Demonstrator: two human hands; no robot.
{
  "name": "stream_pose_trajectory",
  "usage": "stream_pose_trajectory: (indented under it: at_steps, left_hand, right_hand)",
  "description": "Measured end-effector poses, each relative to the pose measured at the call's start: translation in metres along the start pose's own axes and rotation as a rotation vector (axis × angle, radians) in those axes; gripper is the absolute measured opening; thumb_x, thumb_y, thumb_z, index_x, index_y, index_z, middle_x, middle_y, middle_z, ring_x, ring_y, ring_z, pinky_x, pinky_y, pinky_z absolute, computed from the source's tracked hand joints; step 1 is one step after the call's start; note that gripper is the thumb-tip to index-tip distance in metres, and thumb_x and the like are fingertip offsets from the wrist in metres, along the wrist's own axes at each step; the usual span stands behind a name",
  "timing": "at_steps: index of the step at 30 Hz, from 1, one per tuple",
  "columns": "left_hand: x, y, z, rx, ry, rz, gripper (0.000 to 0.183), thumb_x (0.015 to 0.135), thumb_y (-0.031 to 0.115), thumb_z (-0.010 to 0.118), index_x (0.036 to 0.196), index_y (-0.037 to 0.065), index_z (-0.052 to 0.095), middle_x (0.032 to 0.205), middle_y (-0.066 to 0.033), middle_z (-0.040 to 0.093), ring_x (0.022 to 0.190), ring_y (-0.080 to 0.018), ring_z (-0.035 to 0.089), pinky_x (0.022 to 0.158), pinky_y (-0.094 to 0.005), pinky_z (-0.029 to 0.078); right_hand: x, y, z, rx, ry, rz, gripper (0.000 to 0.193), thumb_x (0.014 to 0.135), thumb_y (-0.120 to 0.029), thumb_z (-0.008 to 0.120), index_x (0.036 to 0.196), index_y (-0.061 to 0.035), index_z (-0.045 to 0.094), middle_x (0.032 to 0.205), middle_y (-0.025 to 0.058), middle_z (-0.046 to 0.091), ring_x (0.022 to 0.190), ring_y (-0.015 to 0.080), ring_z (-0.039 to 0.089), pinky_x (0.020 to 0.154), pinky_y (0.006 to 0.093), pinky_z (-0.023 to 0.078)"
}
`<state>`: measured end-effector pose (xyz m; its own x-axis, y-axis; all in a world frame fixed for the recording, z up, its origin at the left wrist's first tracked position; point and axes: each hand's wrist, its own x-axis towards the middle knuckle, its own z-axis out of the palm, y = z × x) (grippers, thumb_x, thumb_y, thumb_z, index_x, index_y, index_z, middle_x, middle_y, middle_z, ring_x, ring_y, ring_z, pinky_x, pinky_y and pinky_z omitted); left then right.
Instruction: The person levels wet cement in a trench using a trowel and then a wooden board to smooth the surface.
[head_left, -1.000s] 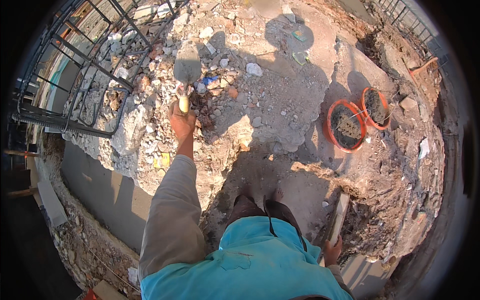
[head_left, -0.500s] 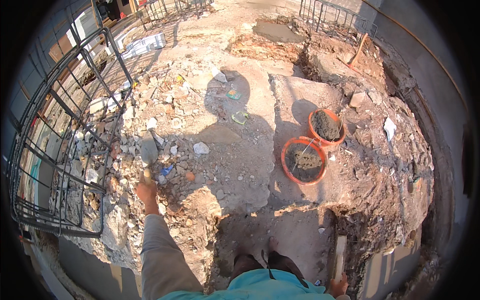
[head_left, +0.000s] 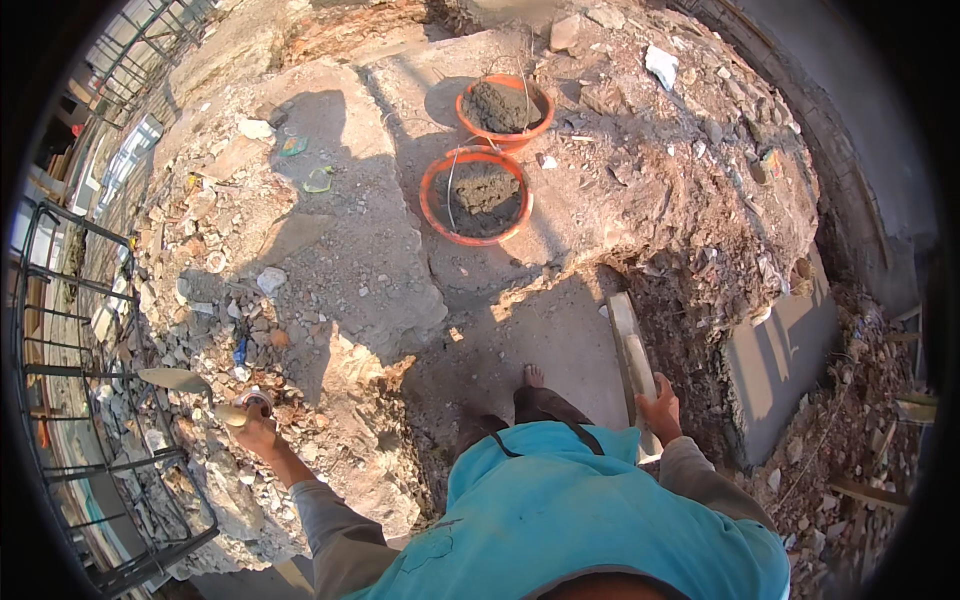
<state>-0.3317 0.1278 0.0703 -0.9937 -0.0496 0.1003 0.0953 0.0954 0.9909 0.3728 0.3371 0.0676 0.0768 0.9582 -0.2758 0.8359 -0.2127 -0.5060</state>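
My left hand [head_left: 257, 432] is closed round the handle of a trowel [head_left: 175, 380] over the rubble on the left. The blade points left, toward a steel rebar cage [head_left: 80, 372]. My right hand [head_left: 660, 408] grips the near end of a long, narrow wooden board [head_left: 628, 345] beside my right leg. That board slants away from me along the edge of the sunken strip where I stand. Ahead are two orange buckets, the nearer bucket [head_left: 480, 241] and the farther bucket [head_left: 510, 142], both containing grey wet mortar.
Broken stones and brick bits cover the ground on the left, with a white stone [head_left: 270, 280] among them. A raised slab [head_left: 370, 290] lies ahead. To the right are a rough earth bank and a smooth grey concrete patch [head_left: 780, 340]. A grey wall bounds the far right.
My view has swung right and down, so the buckets appear farther left and higher. The trowel now points left rather than away from me. More of my right hand and the board shows.
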Motion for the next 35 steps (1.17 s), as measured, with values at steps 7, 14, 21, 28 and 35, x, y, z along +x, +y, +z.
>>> stream_pose_trajectory:
  at_steps: [7,14,21,28,35]
  left_hand:
    - [-0.273,0.086,0.021,-0.525,-0.555,-0.648,0.077,0.069,-0.002,0.062,0.141,0.004,0.036,0.109,-0.0111,0.056,0.091,-0.0213,0.059,0.075,-0.0334,0.053]
    - [-0.373,0.125,0.073,-0.523,-0.922,-0.872,0.076,0.065,0.002,0.068,0.135,0.002,0.039,0.111,-0.0158,0.057,0.097,-0.0254,0.062,0.083,-0.0366,0.054]
    - [-0.385,0.173,0.093,-0.412,-1.487,-0.953,0.079,0.067,0.005,0.069,0.139,0.005,0.037,0.12,-0.016,0.056,0.111,-0.0272,0.059,0.095,-0.0406,0.05]
    - [-0.349,0.168,0.114,-0.262,-1.514,-0.967,0.062,0.067,0.01,0.071,0.124,0.0,0.05,0.107,-0.0051,0.06,0.093,-0.0139,0.06,0.083,-0.0296,0.048]
    - [-0.287,0.155,0.142,-0.632,-1.186,-0.812,0.072,0.071,0.007,0.064,0.138,-0.001,0.04,0.106,-0.0124,0.063,0.096,-0.0263,0.065,0.093,-0.0538,0.05]
  right_hand:
    - [0.042,0.037,-0.001,0.13,-0.148,0.051,0.062,0.076,-0.022,0.072,0.129,0.0009,0.05,0.116,0.0208,0.063,0.105,0.0303,0.063,0.091,0.0387,0.049]
    - [0.094,0.0,-0.027,0.326,-0.071,-0.184,0.056,0.077,-0.015,0.071,0.126,0.0022,0.052,0.111,0.0186,0.065,0.101,0.0242,0.064,0.088,0.0354,0.05]
    - [0.133,-0.075,-0.063,0.404,0.0,-0.199,0.048,0.072,-0.014,0.072,0.114,0.0042,0.056,0.099,0.0202,0.065,0.092,0.0245,0.064,0.082,0.0361,0.05]
    - [0.146,-0.085,-0.117,0.679,0.228,-0.302,0.042,0.077,-0.017,0.067,0.112,0.0032,0.059,0.09,0.005,0.063,0.076,0.0151,0.058,0.069,0.0314,0.049]
    - [0.221,-0.094,-0.239,1.087,0.474,-0.528,0.028,0.093,-0.016,0.055,0.114,0.0024,0.057,0.096,0.0113,0.068,0.081,0.0138,0.066,0.069,0.0279,0.052]
